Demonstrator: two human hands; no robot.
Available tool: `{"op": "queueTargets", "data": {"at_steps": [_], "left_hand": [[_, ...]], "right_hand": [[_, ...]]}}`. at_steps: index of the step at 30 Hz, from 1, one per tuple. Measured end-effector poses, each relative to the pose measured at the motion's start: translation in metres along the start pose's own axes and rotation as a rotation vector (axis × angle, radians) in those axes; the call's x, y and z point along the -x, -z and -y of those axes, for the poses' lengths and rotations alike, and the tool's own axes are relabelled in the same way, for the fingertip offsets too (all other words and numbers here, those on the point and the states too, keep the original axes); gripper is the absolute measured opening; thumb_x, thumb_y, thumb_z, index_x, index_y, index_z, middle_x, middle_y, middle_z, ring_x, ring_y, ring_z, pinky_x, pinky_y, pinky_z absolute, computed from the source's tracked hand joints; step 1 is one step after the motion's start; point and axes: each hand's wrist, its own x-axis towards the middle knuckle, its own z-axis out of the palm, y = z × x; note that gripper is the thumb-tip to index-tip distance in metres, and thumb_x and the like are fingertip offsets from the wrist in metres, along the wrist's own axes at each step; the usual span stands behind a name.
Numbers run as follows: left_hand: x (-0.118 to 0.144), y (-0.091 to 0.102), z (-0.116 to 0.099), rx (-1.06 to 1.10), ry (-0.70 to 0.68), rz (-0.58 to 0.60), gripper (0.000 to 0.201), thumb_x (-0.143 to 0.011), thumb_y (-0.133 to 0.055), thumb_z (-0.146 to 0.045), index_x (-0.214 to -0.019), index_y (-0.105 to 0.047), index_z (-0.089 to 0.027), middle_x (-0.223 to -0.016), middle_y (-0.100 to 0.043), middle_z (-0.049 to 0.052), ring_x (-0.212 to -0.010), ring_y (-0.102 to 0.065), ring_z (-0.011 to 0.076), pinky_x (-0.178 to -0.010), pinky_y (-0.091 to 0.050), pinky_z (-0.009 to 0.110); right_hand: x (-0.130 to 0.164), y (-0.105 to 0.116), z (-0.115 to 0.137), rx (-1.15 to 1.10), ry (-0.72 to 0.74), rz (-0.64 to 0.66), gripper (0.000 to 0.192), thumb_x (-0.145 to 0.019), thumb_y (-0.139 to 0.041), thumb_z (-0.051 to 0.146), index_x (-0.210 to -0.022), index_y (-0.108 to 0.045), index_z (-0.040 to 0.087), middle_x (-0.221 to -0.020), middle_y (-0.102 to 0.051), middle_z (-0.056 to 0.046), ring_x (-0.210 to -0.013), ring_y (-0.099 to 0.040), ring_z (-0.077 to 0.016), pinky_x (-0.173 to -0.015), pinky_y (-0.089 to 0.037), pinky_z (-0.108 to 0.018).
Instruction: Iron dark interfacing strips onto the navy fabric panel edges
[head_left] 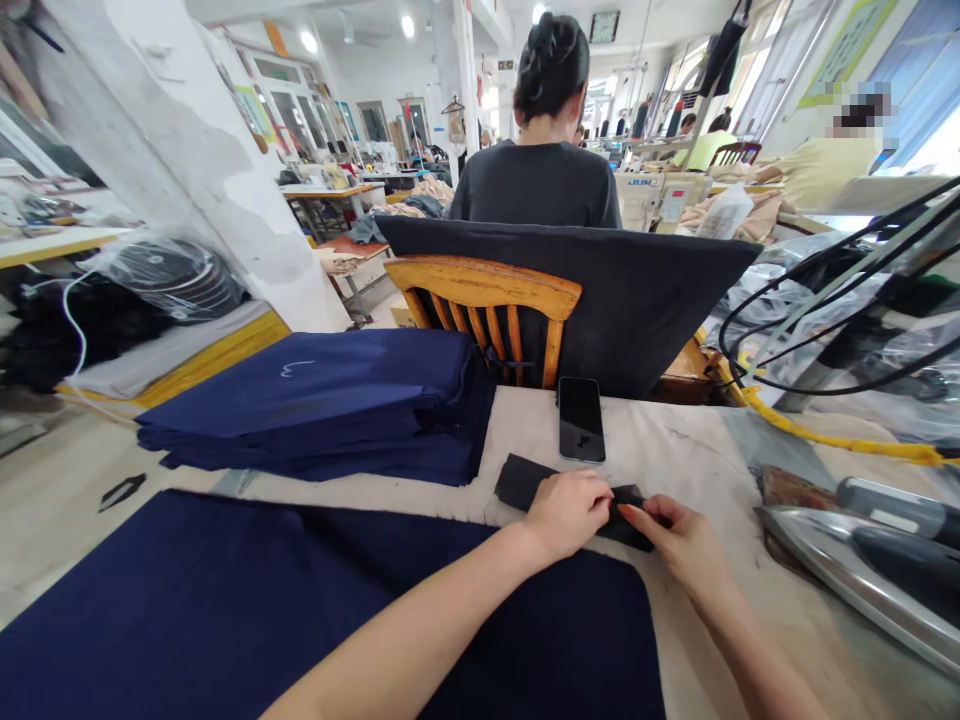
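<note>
A: Hands first, please. Where are they, and how are they set?

B: Both forearms reach in from the bottom edge and meet near the middle of a cloth-covered table [697,450]. The left hand [568,512] lies palm down, knuckles up, fingers curled onto a small black fabric piece [525,482]. The right hand [679,540] comes from the right, wrist bent inward, thumb and fingertips pinched on the same piece at its right end.

A: So both hands hold it?

B: Yes, each is closed on it, the two hands almost touching. The piece lies flat on the table, just past the far edge of a large navy cloth [225,610] spread under the forearms.

A: What sits around them?

B: A black phone [580,418] lies face up just beyond the piece. A stack of folded navy cloth [322,400] sits to the left. A steam iron [862,560] rests at the right, near the right hand but apart from it. Beyond the table stands a wooden chair [487,290] draped with dark fabric, and a person in a dark top [536,180] sits with their back turned.
</note>
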Motion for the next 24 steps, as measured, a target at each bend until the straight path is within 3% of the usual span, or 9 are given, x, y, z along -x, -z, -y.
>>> {"op": "queueTargets", "data": {"at_steps": [3,7,9,11,14,16,20,22,24], "left_hand": [[0.004,0.019,0.013,0.141,0.060,-0.115,0.018,-0.081,-0.053,-0.019,-0.085,-0.070,-0.019,-0.088,-0.067,0.003,-0.080,-0.062,0.0174,-0.079,-0.048,0.030],[0.034,0.080,0.043,0.362,0.146,-0.296,0.026,-0.088,-0.044,-0.025,-0.100,-0.064,-0.014,-0.096,-0.067,0.008,-0.087,-0.065,0.0185,-0.080,-0.052,0.033],[0.065,0.120,0.058,0.495,0.166,-0.386,0.028,-0.089,-0.039,-0.026,-0.103,-0.061,-0.016,-0.107,-0.066,0.009,-0.095,-0.065,0.0190,-0.084,-0.052,0.035],[0.105,0.159,0.068,1.002,0.216,-0.580,0.021,-0.083,-0.047,-0.024,-0.096,-0.063,-0.019,-0.108,-0.067,0.006,-0.099,-0.064,0.0196,-0.087,-0.051,0.035],[0.165,0.205,0.065,1.272,0.300,-0.712,0.016,-0.079,-0.050,-0.021,-0.084,-0.065,-0.021,-0.094,-0.071,0.002,-0.085,-0.068,0.0186,-0.077,-0.055,0.031],[0.195,0.222,0.050,1.252,0.282,-0.613,0.010,-0.075,-0.057,-0.025,-0.080,-0.065,-0.021,-0.083,-0.071,0.002,-0.072,-0.068,0.0194,-0.068,-0.056,0.031],[0.211,0.210,0.003,1.093,0.380,-0.019,0.018,-0.073,-0.066,-0.035,-0.079,-0.063,-0.018,-0.077,-0.069,0.006,-0.068,-0.067,0.0239,-0.066,-0.053,0.037],[0.202,0.182,-0.016,1.024,0.523,0.220,0.019,-0.072,-0.066,-0.035,-0.079,-0.060,-0.018,-0.072,-0.066,0.003,-0.064,-0.063,0.0181,-0.061,-0.049,0.029],[0.189,0.147,-0.025,0.920,0.602,0.372,0.018,-0.065,-0.071,-0.028,-0.075,-0.061,-0.016,-0.062,-0.057,-0.003,-0.055,-0.053,0.0079,-0.055,-0.042,0.018]], "right_hand": [[0.005,0.001,0.001,0.129,-0.002,-0.073,0.045,-0.076,-0.052,0.063,-0.059,-0.049,0.022,-0.051,-0.040,0.004,-0.050,-0.038,-0.0125,-0.050,-0.029,-0.027],[0.014,-0.001,0.003,0.268,0.044,-0.140,0.041,-0.078,-0.049,0.060,-0.061,-0.050,0.023,-0.061,-0.050,0.001,-0.054,-0.044,-0.0148,-0.053,-0.029,-0.029],[0.017,-0.004,0.003,0.301,0.064,-0.166,0.039,-0.078,-0.048,0.059,-0.062,-0.049,0.023,-0.064,-0.050,0.001,-0.056,-0.045,-0.0157,-0.054,-0.029,-0.030],[0.019,-0.006,0.000,0.312,0.068,-0.194,0.038,-0.076,-0.048,0.060,-0.066,-0.049,0.024,-0.065,-0.051,0.000,-0.058,-0.047,-0.0172,-0.054,-0.029,-0.030],[0.018,-0.008,-0.002,0.287,0.055,-0.229,0.040,-0.074,-0.050,0.061,-0.081,-0.053,0.022,-0.069,-0.053,-0.001,-0.062,-0.051,-0.0197,-0.057,-0.033,-0.032],[0.018,-0.006,0.000,0.250,0.048,-0.251,0.049,-0.072,-0.051,0.063,-0.095,-0.054,0.020,-0.076,-0.056,-0.003,-0.066,-0.052,-0.0206,-0.059,-0.037,-0.033],[0.040,0.000,0.027,0.159,0.037,-0.297,0.063,-0.073,-0.051,0.066,-0.110,-0.052,0.016,-0.092,-0.059,-0.009,-0.069,-0.054,-0.0206,-0.061,-0.043,-0.034],[0.066,-0.001,0.051,0.066,0.093,-0.152,0.054,-0.077,-0.049,0.064,-0.107,-0.055,0.019,-0.093,-0.062,-0.007,-0.070,-0.056,-0.0191,-0.063,-0.046,-0.032],[0.099,-0.006,0.073,-0.097,0.235,0.185,0.047,-0.078,-0.048,0.060,-0.105,-0.058,0.023,-0.098,-0.063,-0.006,-0.080,-0.059,-0.0196,-0.069,-0.048,-0.029]]}}
